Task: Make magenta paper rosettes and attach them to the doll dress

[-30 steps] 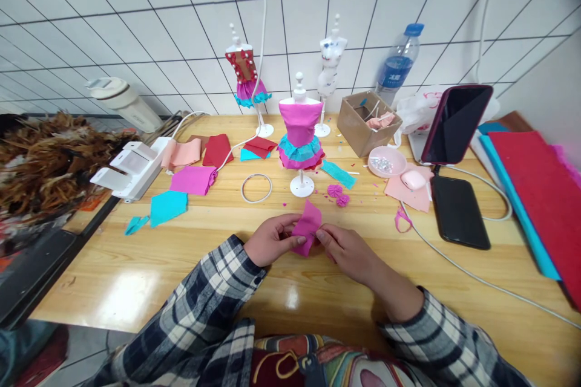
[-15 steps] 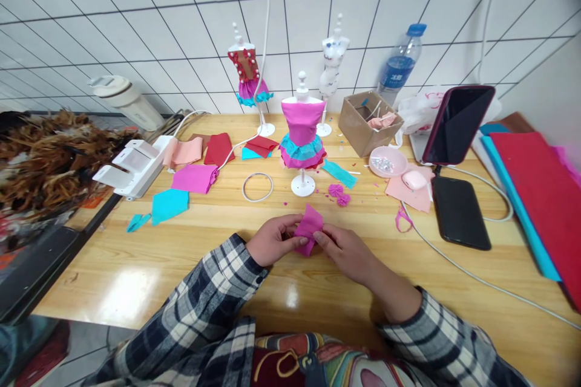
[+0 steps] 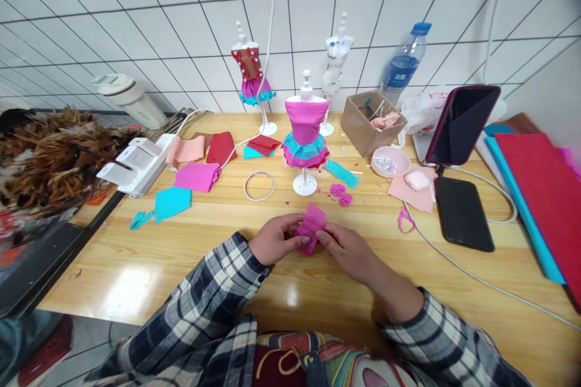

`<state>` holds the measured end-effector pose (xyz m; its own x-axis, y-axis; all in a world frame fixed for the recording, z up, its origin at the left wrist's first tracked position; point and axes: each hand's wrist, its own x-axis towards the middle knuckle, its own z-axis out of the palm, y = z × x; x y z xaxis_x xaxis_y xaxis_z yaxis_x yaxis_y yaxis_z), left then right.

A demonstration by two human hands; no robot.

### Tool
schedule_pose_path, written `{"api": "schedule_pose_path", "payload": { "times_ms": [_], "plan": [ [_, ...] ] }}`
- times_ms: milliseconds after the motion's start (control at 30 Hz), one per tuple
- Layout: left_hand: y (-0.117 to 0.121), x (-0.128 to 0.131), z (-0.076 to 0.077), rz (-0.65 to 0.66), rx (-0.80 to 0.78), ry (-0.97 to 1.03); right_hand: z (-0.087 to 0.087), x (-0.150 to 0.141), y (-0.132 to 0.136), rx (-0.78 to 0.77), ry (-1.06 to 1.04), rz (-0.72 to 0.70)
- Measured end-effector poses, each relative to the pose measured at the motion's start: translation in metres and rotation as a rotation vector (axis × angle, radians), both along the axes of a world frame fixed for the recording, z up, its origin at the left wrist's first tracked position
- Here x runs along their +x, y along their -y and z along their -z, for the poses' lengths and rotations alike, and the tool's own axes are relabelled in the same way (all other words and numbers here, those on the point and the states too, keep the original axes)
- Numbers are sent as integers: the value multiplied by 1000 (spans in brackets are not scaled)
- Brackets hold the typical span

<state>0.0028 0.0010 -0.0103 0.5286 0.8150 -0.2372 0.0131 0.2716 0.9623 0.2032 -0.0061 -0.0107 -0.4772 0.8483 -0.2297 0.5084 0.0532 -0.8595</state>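
A small strip of magenta crepe paper (image 3: 313,217) is held between both hands, just above the front part of the table. My left hand (image 3: 278,240) pinches its left edge, thumb on top. On the other side my right hand (image 3: 345,248) grips the right edge between thumb and fingers. Straight behind the paper stands a small white mannequin (image 3: 307,127) in a magenta top and a ruffled turquoise and magenta skirt. Two magenta paper rosettes (image 3: 340,193) lie to the right of its base, near a turquoise strip (image 3: 342,173). To its left is a thin ring (image 3: 259,186).
Two more mannequins, one dressed in red and brown (image 3: 249,66) and one white (image 3: 338,60), stand by the wall. At right are a cardboard box (image 3: 363,133), a pink bowl (image 3: 381,170) of beads, phones (image 3: 465,211) and a cable. Folded paper (image 3: 197,176) and a power strip (image 3: 136,166) lie left.
The whole view has shifted slightly, so things sit a little further right. Both hands keep hold of the magenta crepe paper, with the fingers barely moved.
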Motion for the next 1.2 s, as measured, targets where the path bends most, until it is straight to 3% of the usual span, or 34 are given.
{"api": "schedule_pose_path", "payload": {
  "times_ms": [233, 800, 967, 1200],
  "plan": [
    [1, 1, 1, -24, 59, -48, -1, 0, -1, 20, 43, -19],
    [2, -2, 8, -70, 25, -30, 1, 1, 0, 19, 41, -15],
    [2, -3, 11, -160, 64, -68, 2, 2, -2, 1, 3, -6],
    [2, -4, 7, -95, 31, -71, 4, 2, -2, -2, 8, -6]
  ]
}}
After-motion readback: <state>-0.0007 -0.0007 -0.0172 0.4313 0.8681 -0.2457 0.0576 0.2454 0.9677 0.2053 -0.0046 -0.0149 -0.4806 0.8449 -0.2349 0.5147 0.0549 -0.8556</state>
